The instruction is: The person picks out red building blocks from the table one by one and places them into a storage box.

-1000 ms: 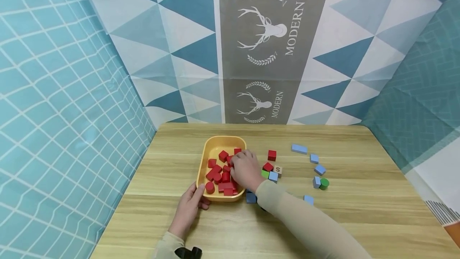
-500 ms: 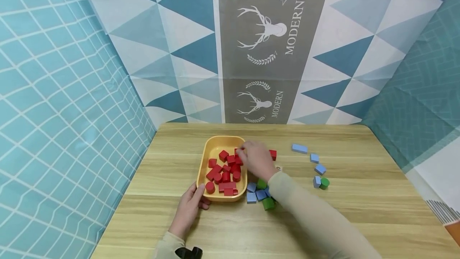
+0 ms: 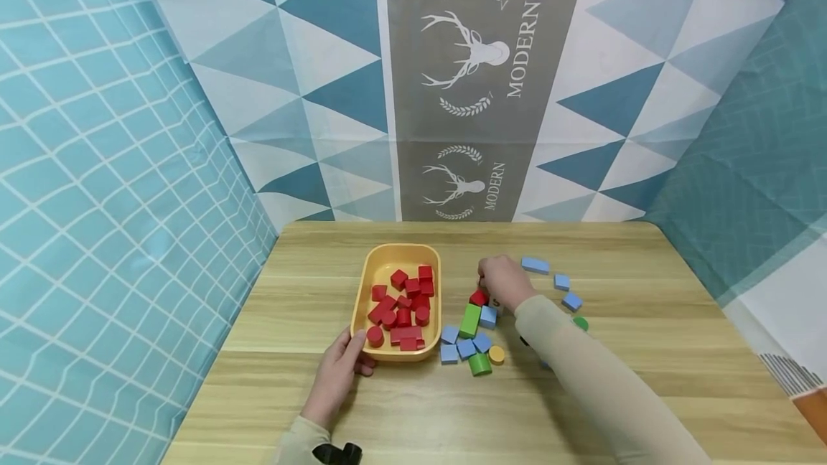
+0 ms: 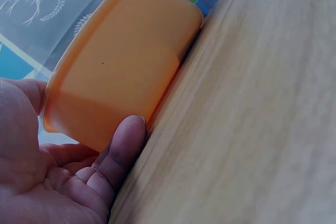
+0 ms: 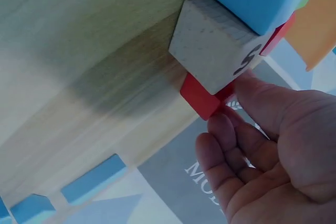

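Observation:
My left hand (image 3: 337, 364) grips the near left corner of a yellow-orange tray (image 3: 357, 300). In the left wrist view, the thumb lies at the rim and the fingers curl against the outer wall of the tray (image 4: 121, 56). Several red blocks (image 3: 403, 318) of different shapes lie inside. My right hand (image 3: 506, 282) is to the right of the tray. In the right wrist view, its thumb and fingertips pinch a red block (image 5: 199, 96), partly hidden behind a wooden cube marked "S" (image 5: 215, 45). Another red block (image 3: 479, 297) lies beside that cube.
Between tray and right arm are blue blocks (image 3: 466, 349), a long green block (image 3: 470, 321), a green cylinder (image 3: 480, 364) and a yellow disc (image 3: 496, 355). More blue blocks (image 3: 535, 265) and a green round block (image 3: 581, 323) lie farther right on the wooden table (image 3: 646, 350).
My right hand has left the tray and moved right to a red block on the table. One more red block now lies at the tray's right side. The left hand keeps its place.

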Demonstrator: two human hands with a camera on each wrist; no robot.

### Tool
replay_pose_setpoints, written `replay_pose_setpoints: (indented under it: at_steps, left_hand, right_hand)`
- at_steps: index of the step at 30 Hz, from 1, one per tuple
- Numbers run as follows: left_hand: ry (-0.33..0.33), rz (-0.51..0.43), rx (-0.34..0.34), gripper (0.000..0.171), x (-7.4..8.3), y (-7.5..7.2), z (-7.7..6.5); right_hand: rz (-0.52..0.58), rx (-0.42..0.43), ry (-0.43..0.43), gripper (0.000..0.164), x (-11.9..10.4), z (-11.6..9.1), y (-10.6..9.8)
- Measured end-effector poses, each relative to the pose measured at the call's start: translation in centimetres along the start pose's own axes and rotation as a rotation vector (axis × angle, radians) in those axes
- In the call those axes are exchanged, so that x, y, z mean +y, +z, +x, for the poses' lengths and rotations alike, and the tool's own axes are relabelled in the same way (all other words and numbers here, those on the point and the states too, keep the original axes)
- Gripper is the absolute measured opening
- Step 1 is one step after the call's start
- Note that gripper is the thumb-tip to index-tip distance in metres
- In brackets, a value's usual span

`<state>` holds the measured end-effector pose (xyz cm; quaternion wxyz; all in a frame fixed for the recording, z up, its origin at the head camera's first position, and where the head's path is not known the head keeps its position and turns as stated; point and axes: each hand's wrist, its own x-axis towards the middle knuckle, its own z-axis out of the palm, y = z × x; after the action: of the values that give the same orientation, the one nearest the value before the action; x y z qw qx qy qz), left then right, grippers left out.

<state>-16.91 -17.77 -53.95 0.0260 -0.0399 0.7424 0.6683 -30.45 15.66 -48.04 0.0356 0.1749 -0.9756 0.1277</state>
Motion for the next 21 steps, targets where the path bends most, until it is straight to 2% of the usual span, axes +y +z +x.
replay_pose_setpoints:
  at_steps: [4, 10, 14, 17, 18, 21]
  left_hand:
    - [-0.009, -0.001, -0.002, 0.054, -0.1, 0.1, 0.0]
    - [-0.022, 0.001, -0.004, 0.053, -0.1, 0.2, 0.0]
    - [-0.027, -0.003, -0.014, 0.052, 0.2, 0.2, -0.1]
    - [-0.032, 0.007, -0.013, 0.053, 0.9, 0.2, -0.3]
    - [-0.033, 0.009, -0.01, 0.053, 1.1, 0.3, -0.4]
    - [-0.035, 0.015, -0.004, 0.055, 1.5, 0.3, -0.5]
  right_hand:
    - [-0.05, 0.028, -0.027, 0.017, 0.0, -0.1, 0.2]
    - [-0.108, 0.048, -0.05, 0.014, 0.3, -0.1, 0.3]
    - [-0.117, 0.148, -0.042, 0.008, -0.3, 0.3, -0.4]
    - [-0.026, 0.218, -0.027, 0.008, -2.8, 0.6, -1.5]
    - [0.028, 0.217, -0.037, 0.008, -4.0, 0.6, -1.9]
    - [0.229, 0.115, -0.114, 0.013, -8.5, 0.1, -2.7]
